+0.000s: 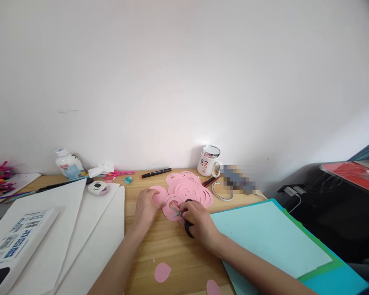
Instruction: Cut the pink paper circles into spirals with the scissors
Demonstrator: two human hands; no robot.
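Observation:
My right hand [200, 221] is closed on a pair of black-handled scissors [188, 229]. Their blades lie over a pink paper ring [173, 198] that has a round hole in it. On the left, my left hand [146, 208] has its fingers bent around a pink paper disc [159, 192], its thumb reaching the edge of the ring. Just behind both hands spreads a heap of pink paper cutouts [187, 186], many with curved slits. Nearer to me, a petal-shaped pink piece [162, 272] lies alone on the wooden table [153, 246].
Behind the heap stand a white mug [206, 162] and a black marker [156, 173]. A roll of tape [222, 191] lies to the right, beside pale blue sheets [261, 233]. White boards [104, 237] cover the left, with a bottle [70, 164] and pink scissors [119, 174] beyond.

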